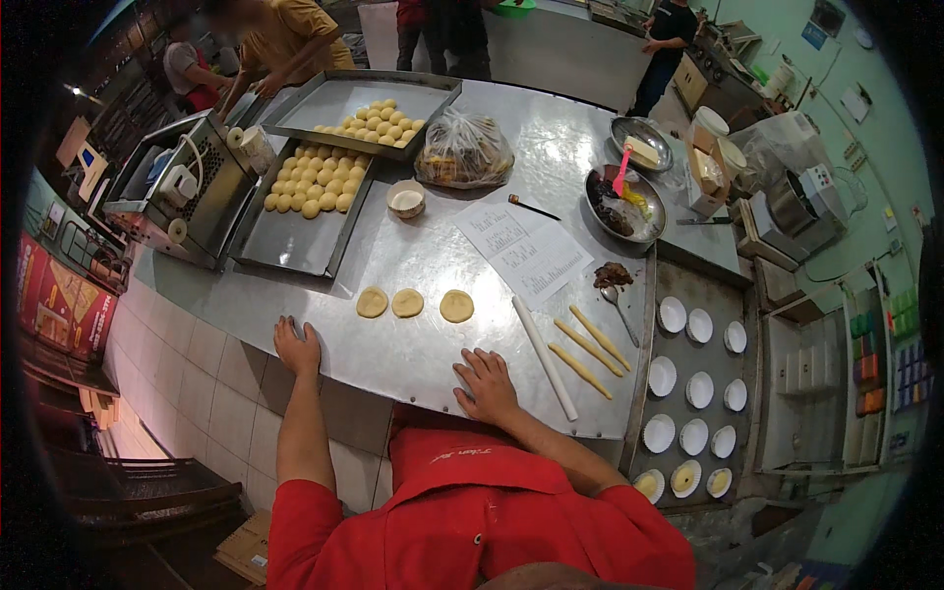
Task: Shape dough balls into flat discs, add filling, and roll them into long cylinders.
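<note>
My left hand rests at the near left edge of the steel table, its fingers apart and holding nothing. Flat on the table near the front edge lies my right hand, fingers spread. Beyond the hands, three flattened dough rounds sit in a row. A long white rolling pin lies slanted to the right of my right hand. Beside it are three thin dough strips. A spoon lies farther right, touching a lump of dark brown filling.
Trays of dough balls and a bagged item stand far left, near a small bowl. Printed sheets lie mid-table. A metal bowl holds a pink spatula. At right, a tray holds several paper cups. People stand beyond.
</note>
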`<action>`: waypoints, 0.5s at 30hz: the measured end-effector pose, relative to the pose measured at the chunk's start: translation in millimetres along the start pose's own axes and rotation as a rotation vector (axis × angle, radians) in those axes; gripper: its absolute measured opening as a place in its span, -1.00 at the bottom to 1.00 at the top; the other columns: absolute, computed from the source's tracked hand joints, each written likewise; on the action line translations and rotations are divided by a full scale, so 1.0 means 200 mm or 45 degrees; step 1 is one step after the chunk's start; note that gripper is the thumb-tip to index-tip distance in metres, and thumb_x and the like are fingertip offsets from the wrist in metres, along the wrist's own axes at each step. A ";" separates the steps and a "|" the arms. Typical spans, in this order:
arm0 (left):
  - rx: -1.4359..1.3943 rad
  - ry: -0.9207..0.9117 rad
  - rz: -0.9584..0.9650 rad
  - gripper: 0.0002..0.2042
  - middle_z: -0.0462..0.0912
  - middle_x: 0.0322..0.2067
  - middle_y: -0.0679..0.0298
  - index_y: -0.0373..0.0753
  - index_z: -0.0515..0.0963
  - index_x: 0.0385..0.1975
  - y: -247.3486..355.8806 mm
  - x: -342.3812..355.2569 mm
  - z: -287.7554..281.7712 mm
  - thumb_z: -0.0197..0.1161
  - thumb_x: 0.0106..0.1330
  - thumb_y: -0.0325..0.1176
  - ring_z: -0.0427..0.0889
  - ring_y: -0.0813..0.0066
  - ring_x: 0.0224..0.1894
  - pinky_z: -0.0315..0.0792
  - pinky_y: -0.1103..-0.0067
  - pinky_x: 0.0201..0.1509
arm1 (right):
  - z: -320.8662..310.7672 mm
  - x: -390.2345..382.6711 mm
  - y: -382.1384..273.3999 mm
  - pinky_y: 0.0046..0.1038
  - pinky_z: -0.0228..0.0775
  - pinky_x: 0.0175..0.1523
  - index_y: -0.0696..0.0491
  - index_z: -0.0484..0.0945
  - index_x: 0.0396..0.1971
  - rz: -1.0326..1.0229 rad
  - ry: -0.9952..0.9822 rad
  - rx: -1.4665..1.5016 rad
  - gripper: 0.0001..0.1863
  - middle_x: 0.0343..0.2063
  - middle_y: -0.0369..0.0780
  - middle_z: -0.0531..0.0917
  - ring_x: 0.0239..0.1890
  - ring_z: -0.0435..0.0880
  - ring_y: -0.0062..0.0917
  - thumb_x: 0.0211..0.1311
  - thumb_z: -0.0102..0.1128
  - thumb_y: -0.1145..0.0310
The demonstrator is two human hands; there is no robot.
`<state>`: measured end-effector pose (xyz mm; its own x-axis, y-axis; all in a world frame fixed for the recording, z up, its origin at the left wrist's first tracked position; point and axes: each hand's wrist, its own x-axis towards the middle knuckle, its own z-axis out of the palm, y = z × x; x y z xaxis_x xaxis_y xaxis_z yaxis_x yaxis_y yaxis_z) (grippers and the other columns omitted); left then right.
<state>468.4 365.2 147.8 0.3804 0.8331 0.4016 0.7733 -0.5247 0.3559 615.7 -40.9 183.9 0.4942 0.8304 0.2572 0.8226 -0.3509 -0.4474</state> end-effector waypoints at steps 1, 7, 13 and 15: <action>0.000 0.000 0.000 -0.54 0.49 0.26 0.00 -0.36 0.55 0.09 0.00 0.00 0.00 0.29 0.24 -0.22 0.35 0.00 0.36 0.19 0.23 0.45 | 0.00 0.00 0.00 0.04 0.03 0.45 0.07 0.51 0.14 -0.001 0.002 -0.003 -0.46 0.30 -0.02 0.39 0.36 0.30 -0.08 0.17 0.28 0.17; 0.018 0.021 0.012 -0.53 0.49 0.26 0.00 -0.33 0.55 0.10 -0.02 0.00 0.02 0.30 0.23 -0.20 0.35 -0.01 0.35 0.19 0.23 0.45 | 0.00 0.00 0.00 0.03 0.03 0.44 0.07 0.52 0.13 -0.006 0.008 -0.012 -0.47 0.29 -0.02 0.41 0.35 0.31 -0.09 0.19 0.26 0.16; 0.007 0.044 0.042 -0.52 0.50 0.25 0.00 -0.35 0.55 0.09 -0.05 0.00 0.04 0.30 0.23 -0.19 0.36 -0.01 0.35 0.20 0.23 0.45 | -0.01 0.01 -0.01 0.03 0.02 0.45 0.07 0.53 0.13 -0.001 0.004 -0.002 -0.48 0.29 -0.02 0.41 0.35 0.32 -0.08 0.19 0.26 0.16; 0.002 0.047 0.048 -0.53 0.50 0.24 -0.01 -0.36 0.55 0.08 -0.04 0.00 0.04 0.30 0.24 -0.20 0.36 -0.03 0.34 0.20 0.22 0.44 | -0.01 0.00 -0.01 0.03 0.02 0.45 0.07 0.53 0.13 0.002 0.002 -0.002 -0.48 0.29 -0.02 0.41 0.35 0.32 -0.08 0.19 0.26 0.17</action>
<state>466.1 370.6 138.4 0.3900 0.8057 0.4457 0.7597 -0.5551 0.3388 615.8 -40.6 186.1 0.4959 0.8293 0.2576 0.8223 -0.3530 -0.4463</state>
